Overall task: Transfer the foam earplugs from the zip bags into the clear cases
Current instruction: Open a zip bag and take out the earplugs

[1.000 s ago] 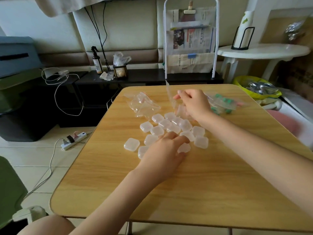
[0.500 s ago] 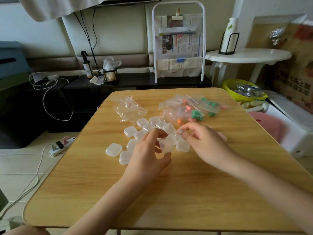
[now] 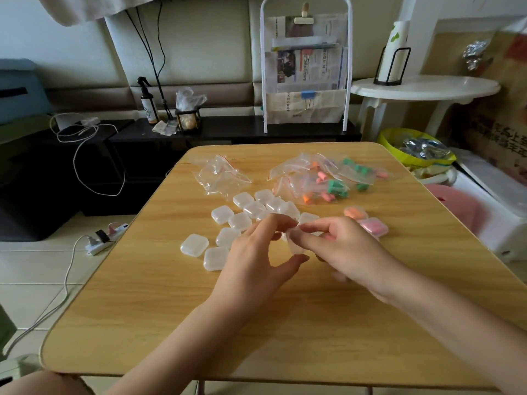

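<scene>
Got one small clear plastic square case [image 3: 294, 243] pinched between both grips, left hand [image 3: 256, 258] and right hand [image 3: 342, 249], just above the tan wooden surface [image 3: 142, 309], other cases right behind.

Left hand [image 3: 263, 249] and right hand [image 3: 339, 246] pinch one clear case [image 3: 295, 243] (blurred) above the table [image 3: 285, 323].

A home living room: padded sofa back [image 3: 199, 52], newspaper rack [image 3: 305, 67], floor power strip [image 3: 105, 238].
</scene>
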`<state>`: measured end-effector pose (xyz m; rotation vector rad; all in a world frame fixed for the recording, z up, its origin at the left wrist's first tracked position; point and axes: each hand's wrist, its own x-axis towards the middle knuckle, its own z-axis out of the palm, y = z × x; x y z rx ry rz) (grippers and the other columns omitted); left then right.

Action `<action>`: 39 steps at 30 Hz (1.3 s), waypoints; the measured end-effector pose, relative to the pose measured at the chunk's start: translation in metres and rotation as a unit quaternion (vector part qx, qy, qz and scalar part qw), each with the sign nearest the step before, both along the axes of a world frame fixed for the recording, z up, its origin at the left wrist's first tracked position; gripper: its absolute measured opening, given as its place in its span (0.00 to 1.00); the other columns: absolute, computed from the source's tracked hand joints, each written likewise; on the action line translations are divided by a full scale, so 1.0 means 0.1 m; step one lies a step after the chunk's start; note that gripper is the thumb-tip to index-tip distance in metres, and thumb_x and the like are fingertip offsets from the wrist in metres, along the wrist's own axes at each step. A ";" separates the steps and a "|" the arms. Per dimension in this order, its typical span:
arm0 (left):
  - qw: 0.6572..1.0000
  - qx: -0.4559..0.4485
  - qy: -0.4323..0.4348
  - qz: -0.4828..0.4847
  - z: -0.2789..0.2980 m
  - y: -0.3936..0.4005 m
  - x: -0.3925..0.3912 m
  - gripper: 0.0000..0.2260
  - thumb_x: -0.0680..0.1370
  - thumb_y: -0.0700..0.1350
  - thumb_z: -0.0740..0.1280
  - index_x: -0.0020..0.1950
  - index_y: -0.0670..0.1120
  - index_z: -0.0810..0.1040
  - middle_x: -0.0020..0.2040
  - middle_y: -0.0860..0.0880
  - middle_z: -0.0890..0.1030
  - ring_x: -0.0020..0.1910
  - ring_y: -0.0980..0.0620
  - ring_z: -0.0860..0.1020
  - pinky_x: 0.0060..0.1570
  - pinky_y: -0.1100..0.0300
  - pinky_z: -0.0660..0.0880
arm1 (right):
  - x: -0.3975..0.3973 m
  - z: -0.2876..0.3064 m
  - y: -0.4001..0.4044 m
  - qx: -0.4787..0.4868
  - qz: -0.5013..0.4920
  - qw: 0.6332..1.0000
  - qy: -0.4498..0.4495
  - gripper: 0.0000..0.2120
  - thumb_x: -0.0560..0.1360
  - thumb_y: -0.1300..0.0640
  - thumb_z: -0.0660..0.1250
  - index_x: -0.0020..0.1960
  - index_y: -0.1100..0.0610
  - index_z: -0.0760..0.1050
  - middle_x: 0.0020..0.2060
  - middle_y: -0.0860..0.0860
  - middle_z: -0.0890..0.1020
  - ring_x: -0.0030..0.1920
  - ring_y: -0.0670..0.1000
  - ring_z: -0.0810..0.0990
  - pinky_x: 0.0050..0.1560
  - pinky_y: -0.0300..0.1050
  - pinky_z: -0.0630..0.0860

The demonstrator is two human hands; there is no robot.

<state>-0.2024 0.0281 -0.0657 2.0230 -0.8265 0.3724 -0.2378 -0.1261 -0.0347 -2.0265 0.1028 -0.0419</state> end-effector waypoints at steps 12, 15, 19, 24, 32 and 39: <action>0.999 -0.001 -0.034 0.006 -0.06 0.05 0.02 0.18 0.69 0.50 0.72 0.57 0.45 0.79 0.44 0.65 0.78 0.50 0.62 0.77 0.48 0.74 0.72 | -0.01 -0.04 0.00 0.117 0.043 0.989 0.075 0.18 0.79 0.47 0.61 0.51 0.62 0.78 0.24 0.44 0.63 0.24 0.42 0.61 0.22 0.35 0.57; 1.000 -0.016 -0.002 0.006 -0.06 0.06 0.03 0.16 0.69 0.46 0.75 0.55 0.45 0.80 0.40 0.72 0.77 0.47 0.73 0.75 0.48 0.79 0.69 | 0.00 -0.03 0.02 0.114 0.059 0.989 0.067 0.18 0.79 0.47 0.61 0.48 0.63 0.77 0.24 0.45 0.62 0.24 0.43 0.58 0.21 0.34 0.55; 0.999 -0.024 0.024 -0.005 -0.07 0.04 0.05 0.16 0.68 0.42 0.77 0.54 0.43 0.81 0.43 0.70 0.76 0.47 0.75 0.75 0.48 0.79 0.69 | -0.01 -0.03 0.02 0.098 0.055 0.991 0.070 0.16 0.80 0.48 0.60 0.45 0.60 0.76 0.23 0.44 0.62 0.23 0.43 0.58 0.21 0.34 0.55; 0.992 -0.062 0.106 -0.033 -0.03 0.02 0.08 0.13 0.65 0.39 0.78 0.47 0.48 0.81 0.42 0.64 0.82 0.47 0.63 0.81 0.49 0.74 0.74 | 0.01 -0.01 -0.05 0.124 0.069 0.984 0.109 0.13 0.81 0.50 0.59 0.42 0.56 0.73 0.24 0.45 0.61 0.23 0.43 0.57 0.20 0.32 0.55; 0.993 -0.090 0.050 0.064 0.00 0.08 0.12 0.17 0.61 0.47 0.80 0.42 0.46 0.76 0.41 0.55 0.80 0.41 0.57 0.79 0.43 0.68 0.76 | 0.03 -0.06 -0.07 0.118 0.026 0.992 0.024 0.14 0.75 0.47 0.66 0.54 0.55 0.76 0.22 0.42 0.64 0.22 0.43 0.59 0.20 0.35 0.56; 0.977 -0.135 0.146 0.076 0.05 0.05 0.12 0.07 0.67 0.47 0.77 0.38 0.48 0.81 0.36 0.53 0.80 0.39 0.55 0.79 0.43 0.59 0.78 | 0.06 -0.14 -0.10 0.056 0.068 0.989 -0.122 0.07 0.75 0.49 0.65 0.46 0.53 0.74 0.22 0.48 0.65 0.22 0.47 0.60 0.24 0.37 0.58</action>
